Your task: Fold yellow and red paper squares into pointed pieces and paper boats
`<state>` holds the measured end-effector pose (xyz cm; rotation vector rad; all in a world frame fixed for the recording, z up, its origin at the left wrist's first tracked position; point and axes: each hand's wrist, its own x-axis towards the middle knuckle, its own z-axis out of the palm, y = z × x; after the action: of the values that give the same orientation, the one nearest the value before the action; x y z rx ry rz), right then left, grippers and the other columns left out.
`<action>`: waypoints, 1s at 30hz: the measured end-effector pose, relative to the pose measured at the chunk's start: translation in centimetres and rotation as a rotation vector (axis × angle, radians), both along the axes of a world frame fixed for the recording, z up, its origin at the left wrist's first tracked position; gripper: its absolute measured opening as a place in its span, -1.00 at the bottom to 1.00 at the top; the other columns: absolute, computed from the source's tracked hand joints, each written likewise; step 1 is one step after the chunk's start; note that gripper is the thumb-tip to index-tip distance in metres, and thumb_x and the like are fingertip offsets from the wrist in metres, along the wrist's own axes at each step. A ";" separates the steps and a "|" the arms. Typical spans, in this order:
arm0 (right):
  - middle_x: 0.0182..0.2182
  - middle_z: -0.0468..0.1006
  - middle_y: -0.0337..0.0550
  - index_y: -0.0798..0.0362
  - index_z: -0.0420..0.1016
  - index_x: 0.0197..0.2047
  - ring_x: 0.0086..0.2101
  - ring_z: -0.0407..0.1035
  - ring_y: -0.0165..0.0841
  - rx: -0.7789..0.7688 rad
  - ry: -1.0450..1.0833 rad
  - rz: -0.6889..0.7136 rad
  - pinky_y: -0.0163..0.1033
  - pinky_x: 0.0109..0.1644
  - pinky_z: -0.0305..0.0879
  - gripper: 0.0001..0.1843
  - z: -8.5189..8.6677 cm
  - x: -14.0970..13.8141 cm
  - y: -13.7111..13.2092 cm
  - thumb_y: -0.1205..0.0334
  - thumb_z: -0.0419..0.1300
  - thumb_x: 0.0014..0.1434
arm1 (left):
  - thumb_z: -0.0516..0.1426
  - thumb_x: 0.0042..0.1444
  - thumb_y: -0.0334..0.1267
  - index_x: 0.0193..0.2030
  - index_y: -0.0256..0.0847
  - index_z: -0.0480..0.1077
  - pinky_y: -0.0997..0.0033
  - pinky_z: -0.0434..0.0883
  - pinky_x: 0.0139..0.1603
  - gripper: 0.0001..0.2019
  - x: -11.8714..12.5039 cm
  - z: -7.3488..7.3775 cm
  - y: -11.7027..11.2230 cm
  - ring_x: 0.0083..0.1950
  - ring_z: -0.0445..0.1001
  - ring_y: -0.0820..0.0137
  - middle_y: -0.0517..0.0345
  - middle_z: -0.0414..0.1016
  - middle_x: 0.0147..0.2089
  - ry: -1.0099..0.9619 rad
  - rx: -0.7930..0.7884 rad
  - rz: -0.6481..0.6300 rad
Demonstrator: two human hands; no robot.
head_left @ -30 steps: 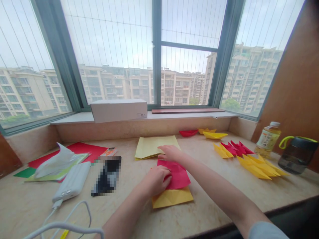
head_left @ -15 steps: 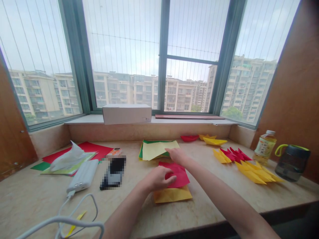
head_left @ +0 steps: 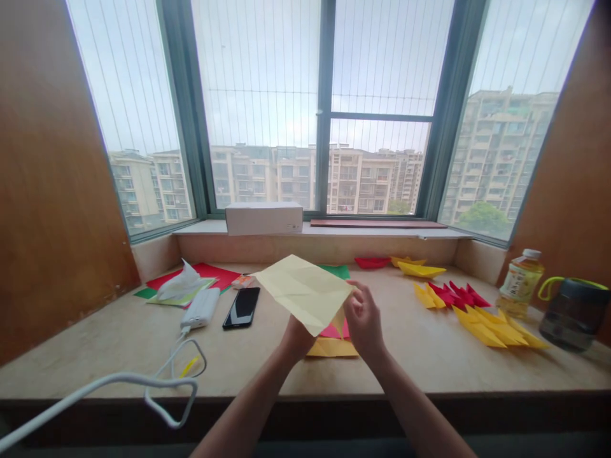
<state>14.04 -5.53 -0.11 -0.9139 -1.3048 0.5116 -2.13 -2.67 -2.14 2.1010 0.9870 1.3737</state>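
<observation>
While hands, apparently both, hold pale sheet, marbled counter fronts windows.

The pale yellow sheet was matt, creased paper; the table looked like smooth, mottled stone, the phone glossy, the bottle clear plastic, the wall panel smooth wood.

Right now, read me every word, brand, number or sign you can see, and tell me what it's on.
No text can be read for certain.
Drink bottle: characters on its label, too blurred to read.
White box: tiny print near the front's lower right corner, too small to read.
Orange-and-white packet: any print is too small to read.
</observation>
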 end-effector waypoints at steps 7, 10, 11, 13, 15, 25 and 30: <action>-0.31 0.65 -0.12 0.04 0.40 -0.18 -0.39 0.56 -0.24 -0.341 0.375 0.374 -0.24 -0.38 0.46 -0.67 0.1 3.3 -0.3 0.11 0.29 -0.01 | 0.19 0.16 0.04 0.29 -0.22 0.22 0.06 0.35 0.21 -0.36 -5.3 3.6 -0.9 0.29 0.35 0.06 -0.17 0.42 0.21 -0.317 -0.079 0.236; -0.34 0.66 -0.06 0.06 0.43 -0.23 -0.40 0.57 -0.19 -0.443 0.341 0.413 -0.21 -0.40 0.46 -0.70 -0.6 4.7 0.1 0.10 0.29 -0.01 | 0.19 0.13 0.12 0.12 -0.31 0.39 0.11 0.49 -0.03 -0.42 -6.2 4.7 -1.1 0.01 0.56 0.05 -0.16 0.58 -0.01 -0.263 -0.355 -0.161; -0.34 0.66 -0.06 0.06 0.43 -0.22 -0.40 0.57 -0.19 -0.460 0.334 0.412 -0.21 -0.40 0.46 -0.70 -0.9 5.0 0.2 0.09 0.29 0.00 | 0.20 0.12 0.13 0.04 -0.35 0.44 0.13 0.51 -0.09 -0.44 -6.2 4.7 -1.2 -0.07 0.59 0.06 -0.16 0.61 -0.08 -0.240 -0.420 -0.241; -0.31 0.67 -0.08 0.05 0.42 -0.15 -0.40 0.58 -0.21 -0.481 0.330 0.400 -0.22 -0.38 0.46 -0.66 -1.8 5.3 0.5 0.09 0.28 0.02 | 0.25 0.06 0.10 -0.04 -0.36 0.48 0.21 0.51 -0.19 -0.46 -5.8 3.8 -1.1 -0.18 0.61 0.10 -0.13 0.63 -0.18 -0.249 -0.429 -0.251; -0.29 0.67 -0.12 0.02 0.37 -0.02 -0.41 0.57 -0.24 -0.495 0.338 0.370 -0.23 -0.39 0.46 -0.58 -2.7 5.4 0.9 0.11 0.25 0.05 | 0.27 0.02 0.07 -0.01 -0.34 0.47 0.27 0.51 -0.23 -0.47 -5.3 2.4 -0.9 -0.20 0.60 0.14 -0.08 0.63 -0.21 -0.276 -0.406 -0.223; -0.13 0.64 -0.03 -0.05 0.29 0.22 -0.36 0.57 -0.25 -0.594 0.368 0.348 -0.22 -0.43 0.48 -0.48 -3.9 6.0 0.7 -0.12 -0.01 0.31 | 0.14 -0.09 -0.32 -0.37 -0.27 0.60 0.28 0.45 -0.18 -0.80 -6.2 -1.3 0.8 -0.23 0.53 0.24 0.03 0.63 -0.28 -0.320 -0.180 0.068; -0.08 0.64 -0.10 -0.02 0.45 0.07 -0.20 0.55 -0.22 -0.499 0.209 0.432 -0.36 -0.43 0.46 -0.56 -3.7 5.5 -0.4 0.11 0.30 0.11 | 0.11 -0.06 -0.37 -0.31 -0.21 0.62 0.27 0.40 -0.06 -0.75 -5.7 -1.7 0.6 -0.11 0.48 0.24 0.02 0.61 -0.17 -0.291 -0.087 0.115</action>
<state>19.51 -5.92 -3.79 -0.9485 -1.2018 1.2788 -7.83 -2.09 -3.80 1.7429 1.0364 1.6071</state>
